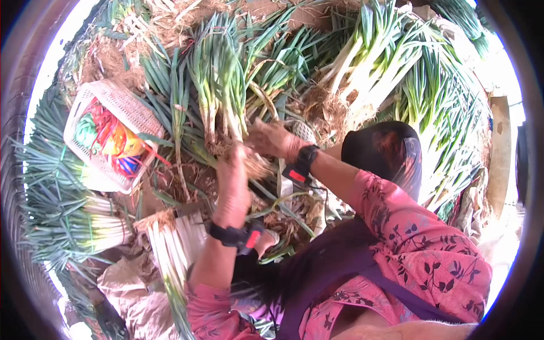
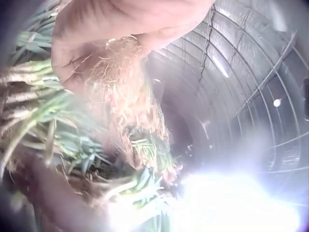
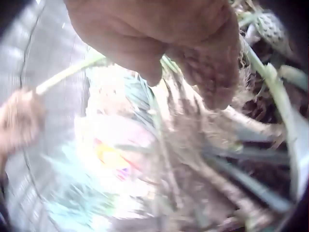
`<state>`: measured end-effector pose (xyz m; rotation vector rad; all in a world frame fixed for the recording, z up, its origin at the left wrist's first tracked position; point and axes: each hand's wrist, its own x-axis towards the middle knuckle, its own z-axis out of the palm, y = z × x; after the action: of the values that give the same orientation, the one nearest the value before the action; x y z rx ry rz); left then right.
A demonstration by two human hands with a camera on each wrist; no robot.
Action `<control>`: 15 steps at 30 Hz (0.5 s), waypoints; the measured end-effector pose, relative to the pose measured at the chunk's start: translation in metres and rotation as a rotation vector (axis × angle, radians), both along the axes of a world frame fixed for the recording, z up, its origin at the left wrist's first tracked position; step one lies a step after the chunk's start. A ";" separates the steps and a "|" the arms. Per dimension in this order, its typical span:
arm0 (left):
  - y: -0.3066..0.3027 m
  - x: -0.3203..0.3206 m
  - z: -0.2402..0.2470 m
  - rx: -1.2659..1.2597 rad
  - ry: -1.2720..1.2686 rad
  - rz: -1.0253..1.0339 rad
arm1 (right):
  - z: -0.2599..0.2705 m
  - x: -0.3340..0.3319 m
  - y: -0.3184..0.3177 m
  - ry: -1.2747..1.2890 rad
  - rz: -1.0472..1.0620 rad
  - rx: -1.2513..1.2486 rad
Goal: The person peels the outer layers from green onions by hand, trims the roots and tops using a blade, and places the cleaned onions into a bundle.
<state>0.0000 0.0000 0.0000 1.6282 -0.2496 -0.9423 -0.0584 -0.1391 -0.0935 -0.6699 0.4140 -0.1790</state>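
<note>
My left hand [image 1: 233, 187] grips a green onion [image 1: 233, 126] near its root end, leaves upward, as the head view shows. Fibrous roots [image 2: 118, 60] hang by its curled fingers in the left wrist view. My right hand [image 1: 275, 139] is close beside the stalk, slightly blurred. In the right wrist view its fingers are curled, and a pale stalk [image 3: 70, 75] runs from the left hand [image 3: 20, 121] to them; the exact contact is hidden. Behind stands a clump of green onions [image 1: 209, 73] with white stems and long green leaves.
A white basket [image 1: 127, 102] of coloured ties stands at the left. Tied onion bundles [image 1: 105, 224] lie below it. Stripped white onions [image 1: 170, 249] rest near the left forearm. Large rooty piles [image 1: 362, 85] fill the right side, beside a bent knee [image 1: 385, 156].
</note>
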 end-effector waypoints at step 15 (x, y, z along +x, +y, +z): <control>0.114 -0.120 0.017 -0.119 -0.562 0.218 | 0.093 -0.120 0.106 -0.134 0.142 -0.447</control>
<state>-0.1203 0.1138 0.0169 1.7403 -0.4895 -0.2843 -0.1782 -0.0328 -0.0004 -1.1163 0.1953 -0.1817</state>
